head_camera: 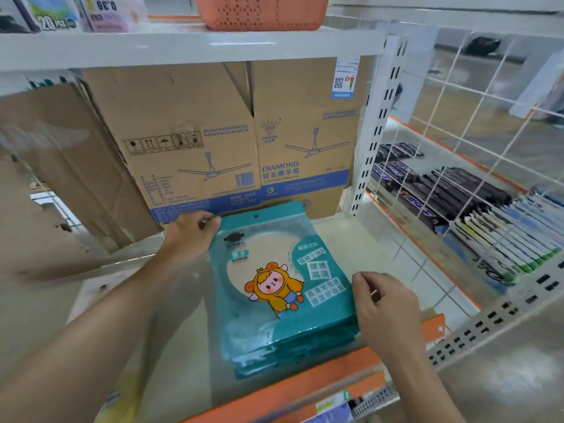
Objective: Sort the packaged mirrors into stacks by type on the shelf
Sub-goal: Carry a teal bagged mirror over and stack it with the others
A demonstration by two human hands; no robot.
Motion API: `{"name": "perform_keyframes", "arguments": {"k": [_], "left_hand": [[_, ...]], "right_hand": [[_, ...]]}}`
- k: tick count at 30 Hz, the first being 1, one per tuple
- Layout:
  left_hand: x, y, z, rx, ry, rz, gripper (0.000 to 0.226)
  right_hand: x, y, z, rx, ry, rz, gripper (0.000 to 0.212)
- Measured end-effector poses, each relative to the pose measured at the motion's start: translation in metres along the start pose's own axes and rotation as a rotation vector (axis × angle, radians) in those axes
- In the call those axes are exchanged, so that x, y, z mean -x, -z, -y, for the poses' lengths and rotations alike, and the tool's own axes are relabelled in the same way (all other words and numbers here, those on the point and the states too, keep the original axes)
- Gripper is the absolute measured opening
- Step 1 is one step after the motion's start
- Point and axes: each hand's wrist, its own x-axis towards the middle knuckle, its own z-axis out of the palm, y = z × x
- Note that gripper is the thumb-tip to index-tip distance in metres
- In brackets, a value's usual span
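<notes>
On the shelf (335,239), left hand (190,232) grips the top mirror pack (274,288); right hand (384,303) curls alongside, grasp unclear.

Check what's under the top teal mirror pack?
More teal packs lie stacked under the top teal mirror pack, edges showing at the front. Their faces and exact count are covered.

Glossy teal plastic mirror packs (274,288); matt brown cardboard box (213,132); white wire grid (457,117).

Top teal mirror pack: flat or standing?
Flat. The top pack lies face up on the stack on the shelf; the left hand grips its far left corner.
</notes>
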Motion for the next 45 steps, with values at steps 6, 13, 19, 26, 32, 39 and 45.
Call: {"name": "perform_keyframes", "arguments": {"k": [6, 13, 19, 26, 32, 39, 45], "left_hand": [[0.027, 0.013, 0.018, -0.048, -0.010, -0.044, 0.035], [0.074, 0.053, 0.048, -0.105, 0.076, -0.128, 0.036], [0.128, 0.095, 0.089, -0.246, 0.222, -0.155, 0.041], [0.190, 0.137, 0.143, -0.278, 0.362, -0.189, 0.054], [0.241, 0.173, 0.204, -0.344, 0.402, -0.267, 0.076], [0.287, 0.207, 0.249, -0.472, 0.493, -0.277, 0.070], [0.327, 0.225, 0.297, -0.506, 0.521, -0.349, 0.053]], "right_hand": [[-0.016, -0.004, 0.019, 0.153, 0.145, 0.046, 0.032], [-0.016, -0.029, 0.082, 0.085, 0.373, 0.172, 0.035], [0.009, -0.067, 0.139, 0.020, 0.531, 0.383, 0.039], [0.061, -0.116, 0.190, 0.056, 0.666, 0.593, 0.044], [0.118, -0.162, 0.231, 0.115, 0.748, 0.697, 0.045], [0.185, -0.200, 0.262, 0.199, 0.758, 0.818, 0.051], [0.234, -0.222, 0.288, 0.204, 0.773, 0.866, 0.049]]}}
